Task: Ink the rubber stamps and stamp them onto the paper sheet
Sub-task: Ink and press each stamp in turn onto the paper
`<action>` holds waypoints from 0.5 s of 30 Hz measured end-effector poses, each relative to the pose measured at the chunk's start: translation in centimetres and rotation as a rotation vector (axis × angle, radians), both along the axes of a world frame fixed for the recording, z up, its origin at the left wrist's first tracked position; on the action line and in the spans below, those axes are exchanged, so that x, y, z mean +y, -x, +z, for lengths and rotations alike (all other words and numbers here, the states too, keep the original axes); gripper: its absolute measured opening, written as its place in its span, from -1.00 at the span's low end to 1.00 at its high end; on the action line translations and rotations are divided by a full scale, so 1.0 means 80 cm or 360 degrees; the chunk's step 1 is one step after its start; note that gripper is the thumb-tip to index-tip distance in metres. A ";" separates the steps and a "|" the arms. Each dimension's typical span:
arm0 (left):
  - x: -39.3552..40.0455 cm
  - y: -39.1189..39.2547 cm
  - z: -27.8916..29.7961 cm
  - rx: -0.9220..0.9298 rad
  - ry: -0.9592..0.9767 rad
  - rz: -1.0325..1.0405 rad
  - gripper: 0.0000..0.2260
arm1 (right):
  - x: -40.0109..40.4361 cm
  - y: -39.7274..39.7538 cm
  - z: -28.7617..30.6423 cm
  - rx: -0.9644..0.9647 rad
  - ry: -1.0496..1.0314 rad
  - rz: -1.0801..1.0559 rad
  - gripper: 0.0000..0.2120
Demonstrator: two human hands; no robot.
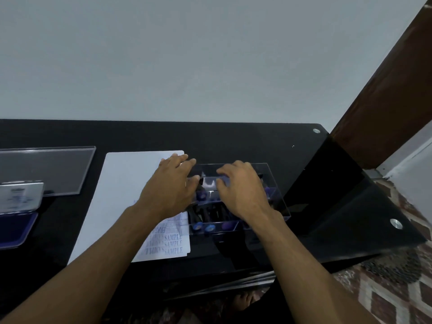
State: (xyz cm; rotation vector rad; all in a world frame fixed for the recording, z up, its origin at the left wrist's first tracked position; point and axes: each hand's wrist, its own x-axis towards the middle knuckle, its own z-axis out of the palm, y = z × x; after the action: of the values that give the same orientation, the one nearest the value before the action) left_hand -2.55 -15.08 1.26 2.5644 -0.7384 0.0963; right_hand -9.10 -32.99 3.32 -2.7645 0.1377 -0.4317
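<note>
Head view: both hands over a clear plastic organiser box [275,183] on the black glass worktop [233,139], right of centre. Left hand [171,185] reaches in from the left over the box's left edge, fingers loosely spread and slightly curled; cannot tell whether it has hold of anything, fingertips are motion-blurred. Right hand [240,185] is above the box's middle compartments, fingers curled down into it; also cannot tell if it grips a stamp, the fingertips hide whatever is under them. Rubber stamps [205,226] lie in the box compartments, dark handles with blue/purple round ends facing the near wall; more sit partly hidden under the hands. Paper sheet [117,183] lies flat on the worktop just left of the box, touching or nearly touching its left side; near right corner carries rows of printed "SAMPLE" impressions [173,244], with fainter, blurred marks beside them. Ink pad [16,228], open, blue surface, sits at the far left edge with its lid [21,195] raised behind it. Clear flat acrylic panel [46,169], maybe the box lid, lies behind the pad, left of the paper. Patterned floor [385,295] visible lower right.
</note>
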 end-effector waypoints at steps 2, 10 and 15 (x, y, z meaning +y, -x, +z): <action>0.017 0.000 -0.004 0.0014 0.0045 0.0045 -0.54 | 0.014 -0.007 0.000 0.0036 0.0058 0.0101 -0.73; 0.050 0.004 -0.038 0.0089 -0.0086 0.0135 -0.51 | 0.042 -0.025 -0.009 0.0443 -0.0060 0.0339 -0.66; 0.054 0.002 -0.064 0.0047 -0.0189 0.0044 -0.53 | 0.046 -0.025 -0.010 0.0521 -0.0064 0.0370 -0.53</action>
State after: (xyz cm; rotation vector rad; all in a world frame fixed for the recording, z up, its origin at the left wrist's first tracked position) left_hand -2.75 -10.74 -3.87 2.6832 -0.7173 0.0241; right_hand -7.12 -29.29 2.55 -2.7461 -0.0961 0.0841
